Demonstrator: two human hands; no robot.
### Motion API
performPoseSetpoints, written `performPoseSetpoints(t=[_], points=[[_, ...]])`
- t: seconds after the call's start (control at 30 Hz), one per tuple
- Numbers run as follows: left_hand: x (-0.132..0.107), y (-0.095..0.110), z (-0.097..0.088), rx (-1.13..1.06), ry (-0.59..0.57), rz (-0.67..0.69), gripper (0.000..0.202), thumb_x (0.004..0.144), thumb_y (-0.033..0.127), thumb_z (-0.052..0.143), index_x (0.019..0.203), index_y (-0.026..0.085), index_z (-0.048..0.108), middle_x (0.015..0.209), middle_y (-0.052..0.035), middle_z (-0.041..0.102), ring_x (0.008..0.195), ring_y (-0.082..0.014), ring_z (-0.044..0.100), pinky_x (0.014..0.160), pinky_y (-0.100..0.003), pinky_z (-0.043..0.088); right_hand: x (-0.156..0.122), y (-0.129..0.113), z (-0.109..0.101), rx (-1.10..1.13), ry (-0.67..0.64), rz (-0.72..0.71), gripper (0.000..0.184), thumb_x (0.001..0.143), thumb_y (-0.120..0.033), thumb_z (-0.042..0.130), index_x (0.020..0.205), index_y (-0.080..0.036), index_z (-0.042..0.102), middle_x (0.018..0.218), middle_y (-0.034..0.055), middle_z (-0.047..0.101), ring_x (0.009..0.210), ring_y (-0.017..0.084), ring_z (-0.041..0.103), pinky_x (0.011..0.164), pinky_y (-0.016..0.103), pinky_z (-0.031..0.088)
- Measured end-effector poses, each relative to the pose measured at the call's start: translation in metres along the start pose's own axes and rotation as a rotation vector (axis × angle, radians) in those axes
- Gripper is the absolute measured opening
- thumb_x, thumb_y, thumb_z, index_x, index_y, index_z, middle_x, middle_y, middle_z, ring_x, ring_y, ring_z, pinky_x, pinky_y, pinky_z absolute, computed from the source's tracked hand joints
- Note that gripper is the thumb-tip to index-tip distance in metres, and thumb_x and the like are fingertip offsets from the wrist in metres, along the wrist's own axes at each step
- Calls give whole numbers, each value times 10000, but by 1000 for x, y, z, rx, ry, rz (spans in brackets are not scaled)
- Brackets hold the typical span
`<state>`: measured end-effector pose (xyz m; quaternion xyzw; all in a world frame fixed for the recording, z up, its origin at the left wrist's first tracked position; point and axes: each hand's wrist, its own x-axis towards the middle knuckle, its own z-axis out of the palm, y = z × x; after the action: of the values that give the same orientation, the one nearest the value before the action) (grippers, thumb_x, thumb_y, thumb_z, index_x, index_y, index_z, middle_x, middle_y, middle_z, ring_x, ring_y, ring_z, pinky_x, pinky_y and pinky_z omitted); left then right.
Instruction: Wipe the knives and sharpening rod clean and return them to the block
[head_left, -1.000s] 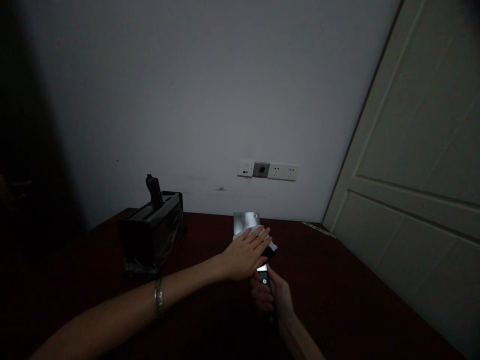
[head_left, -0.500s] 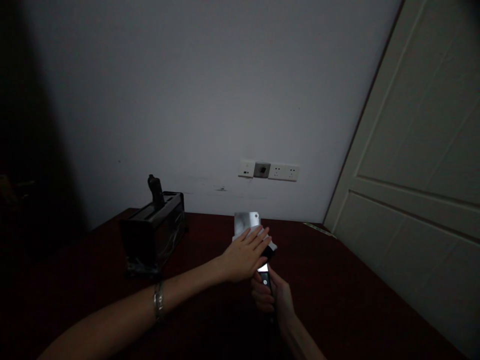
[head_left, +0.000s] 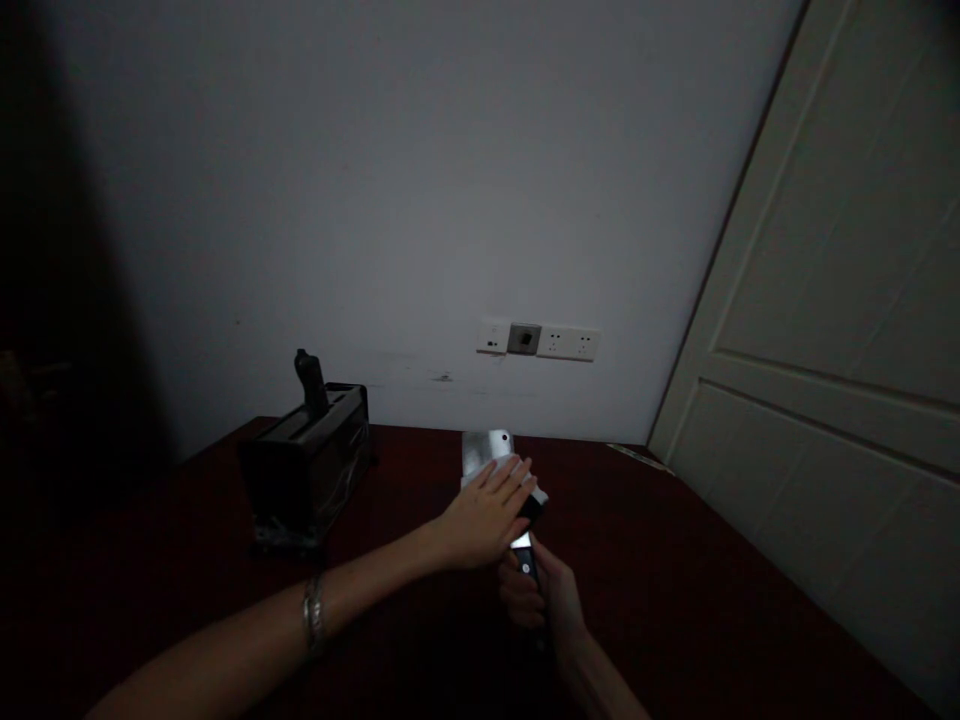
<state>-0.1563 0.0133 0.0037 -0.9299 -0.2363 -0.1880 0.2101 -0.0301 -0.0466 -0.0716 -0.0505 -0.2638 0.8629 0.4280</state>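
A cleaver [head_left: 484, 446] with a broad shiny blade and a hole at its top corner is held out over the dark red table. My right hand [head_left: 551, 600] wraps round its black riveted handle. Across the blade lies my left hand [head_left: 484, 510], fingers stretched flat, pressing a white cloth [head_left: 539, 494] against the metal. Beside this cloth, between fingers and thumb, is a dark patch I cannot make out. Palm and fingers hide most of the cloth and the lower blade.
At the left stands a dark knife block [head_left: 300, 470] with one black handle [head_left: 311, 382] sticking up. The dark red table [head_left: 420, 450] meets the wall, where a row of sockets [head_left: 555, 342] is fixed. A pale panelled door [head_left: 817, 400] borders the right side.
The cleaver and both hands have shifted slightly left, and the blade's top sits a little lower. My left hand stays on the cloth; my right keeps the handle.
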Motion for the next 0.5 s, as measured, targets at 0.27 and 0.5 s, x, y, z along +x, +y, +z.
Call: performPoseSetpoints(t=[0.27, 0.5], points=[[11, -44, -4, -10, -54, -117, 501, 924, 384, 201, 1366, 149, 223, 1450, -84, 204, 1338, -200, 130, 1062, -366, 162, 1, 7, 5, 1, -32, 54, 328, 732, -439, 604, 681, -138, 485, 435, -103, 324, 326, 16, 88, 270, 116, 135], [-2, -6, -3, -18, -46, -12, 517, 915, 405, 242, 1369, 160, 208, 1465, -77, 149, 1347, -191, 68, 1073, -355, 137, -1, -1, 1, -25, 29, 0, 346, 716, -450, 613, 664, -142, 463, 440, -107, 289, 329, 13, 82, 269, 121, 114]])
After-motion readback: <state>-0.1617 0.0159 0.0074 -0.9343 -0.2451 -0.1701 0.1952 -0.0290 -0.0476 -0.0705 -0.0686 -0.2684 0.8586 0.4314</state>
